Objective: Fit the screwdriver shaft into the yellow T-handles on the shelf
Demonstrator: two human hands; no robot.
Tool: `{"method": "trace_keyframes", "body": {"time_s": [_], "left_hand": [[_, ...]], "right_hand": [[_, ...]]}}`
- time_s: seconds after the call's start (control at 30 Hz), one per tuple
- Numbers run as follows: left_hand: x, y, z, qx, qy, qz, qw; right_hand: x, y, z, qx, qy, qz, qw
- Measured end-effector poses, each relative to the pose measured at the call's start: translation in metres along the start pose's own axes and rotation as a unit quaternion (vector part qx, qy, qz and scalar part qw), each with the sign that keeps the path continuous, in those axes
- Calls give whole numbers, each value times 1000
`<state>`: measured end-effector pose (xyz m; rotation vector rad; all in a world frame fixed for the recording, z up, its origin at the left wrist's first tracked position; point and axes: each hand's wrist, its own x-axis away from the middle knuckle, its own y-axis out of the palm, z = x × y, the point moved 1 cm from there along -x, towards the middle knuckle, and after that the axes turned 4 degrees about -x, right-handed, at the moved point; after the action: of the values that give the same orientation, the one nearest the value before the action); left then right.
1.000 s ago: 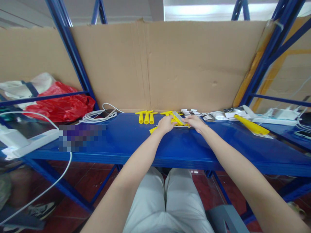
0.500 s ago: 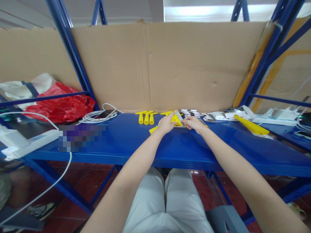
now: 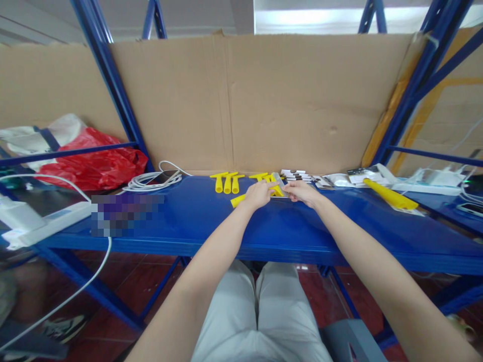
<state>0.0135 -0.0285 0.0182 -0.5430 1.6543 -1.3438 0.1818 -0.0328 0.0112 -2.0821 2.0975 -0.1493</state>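
Note:
Both my hands meet at the back of the blue shelf (image 3: pixel 211 221). My left hand (image 3: pixel 257 194) is closed around a yellow plastic tool (image 3: pixel 238 200) whose end sticks out to the left. My right hand (image 3: pixel 303 191) pinches a thin clear-grey strip (image 3: pixel 279 180) that lies against the yellow tool between the two hands. Three more yellow T-handled tools (image 3: pixel 226 181) lie in a row just left of my hands. A stack of small black-and-white cards (image 3: pixel 296 174) sits right behind my right hand.
A cardboard sheet (image 3: pixel 241 100) walls off the back of the shelf. Coiled white cable (image 3: pixel 153 179) lies at the left, with a red plastic bag (image 3: pixel 94 163) beyond it. A long yellow handle (image 3: pixel 390 195), packets and chargers lie at the right. A white power strip (image 3: pixel 41 221) sits far left.
My hands have lifted slightly and drawn closer together. The clear strip has tilted up between them over the yellow tool.

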Motion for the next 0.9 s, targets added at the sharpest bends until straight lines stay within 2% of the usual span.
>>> {"method": "trace_keyframes", "body": {"time_s": [0.13, 0.33, 0.57, 0.9], "left_hand": [[-1, 1, 0, -3, 2, -1, 1000], [-3, 3, 0, 0, 9, -6, 1000], [-2, 2, 2, 17, -11, 9, 1000], [-2, 2, 3, 10, -6, -1, 1000]], "right_hand": [[-1, -3, 1, -16, 1, -29, 999], [0, -1, -1, -8, 17, -6, 1000], [4, 0, -7, -75, 18, -2, 997], [1, -2, -4, 15, 4, -3, 1000]]}}
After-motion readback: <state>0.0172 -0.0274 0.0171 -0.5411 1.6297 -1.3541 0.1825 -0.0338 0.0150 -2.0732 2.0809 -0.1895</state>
